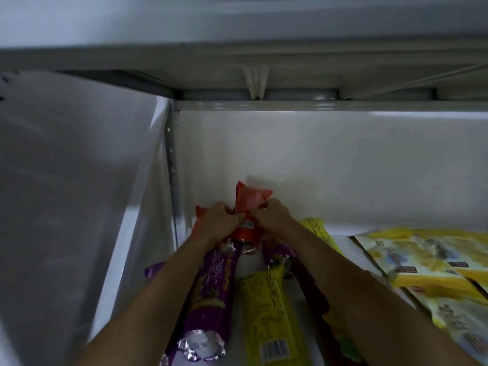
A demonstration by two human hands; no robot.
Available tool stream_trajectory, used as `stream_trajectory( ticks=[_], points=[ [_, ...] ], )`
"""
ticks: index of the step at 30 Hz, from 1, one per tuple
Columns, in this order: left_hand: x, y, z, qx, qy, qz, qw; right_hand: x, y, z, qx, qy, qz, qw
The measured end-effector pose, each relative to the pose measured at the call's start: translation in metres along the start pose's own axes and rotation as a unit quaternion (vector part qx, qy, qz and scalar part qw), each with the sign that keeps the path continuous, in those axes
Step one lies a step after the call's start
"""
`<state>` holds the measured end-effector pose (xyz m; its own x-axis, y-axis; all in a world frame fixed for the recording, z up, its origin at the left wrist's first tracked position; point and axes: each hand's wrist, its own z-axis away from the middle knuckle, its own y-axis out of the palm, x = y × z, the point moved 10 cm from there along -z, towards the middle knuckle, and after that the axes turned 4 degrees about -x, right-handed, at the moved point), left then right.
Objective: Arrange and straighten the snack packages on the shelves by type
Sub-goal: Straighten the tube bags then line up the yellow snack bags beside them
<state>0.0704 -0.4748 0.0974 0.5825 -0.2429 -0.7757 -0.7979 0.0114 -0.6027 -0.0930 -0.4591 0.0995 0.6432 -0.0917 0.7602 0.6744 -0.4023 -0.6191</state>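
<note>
Both hands, left hand (221,222) & right hand (274,216), have fingers clamped on red snack pkg (248,207), far left of shelf (340,240) by back wall. Purple roll pkg (211,294) & yellow roll pkg (266,310) lie nearer; flat yellow pkgs (433,262) to the right.

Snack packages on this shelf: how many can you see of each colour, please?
Red or orange packages: 2, both hands on them, left hand, right hand.
Purple tube packs: 2, one mostly hidden.
Yellow tube packs: 2, second behind the right arm.
Dark red pack: 1.
Flat yellow packets: at least 3, overlapping.
Total: at least 10.
</note>
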Motion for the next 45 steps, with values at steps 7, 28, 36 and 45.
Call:
stream_trajectory(
  ticks=[7, 28, 36, 45],
  points=[
    [0.001, 0.017, 0.01, 0.024, 0.048, -0.091, 0.994, 0.004, 0.016, 0.012, 0.029, -0.03, 0.137, 0.99],
    [0.079, -0.017, -0.027, 0.023, -0.062, -0.12, 0.991, 0.015, 0.015, 0.012, 0.024, -0.07, 0.147, 0.986],
    [0.095, -0.04, -0.028, -0.047, -0.104, 0.02, 0.993, 0.003, 0.005, 0.007, 0.016, -0.069, 0.045, 0.996],
    [0.021, -0.03, -0.021, 0.01, -0.043, 0.262, 0.964, 0.016, -0.008, 0.026, 0.129, -0.013, -0.146, 0.981]
  ],
)
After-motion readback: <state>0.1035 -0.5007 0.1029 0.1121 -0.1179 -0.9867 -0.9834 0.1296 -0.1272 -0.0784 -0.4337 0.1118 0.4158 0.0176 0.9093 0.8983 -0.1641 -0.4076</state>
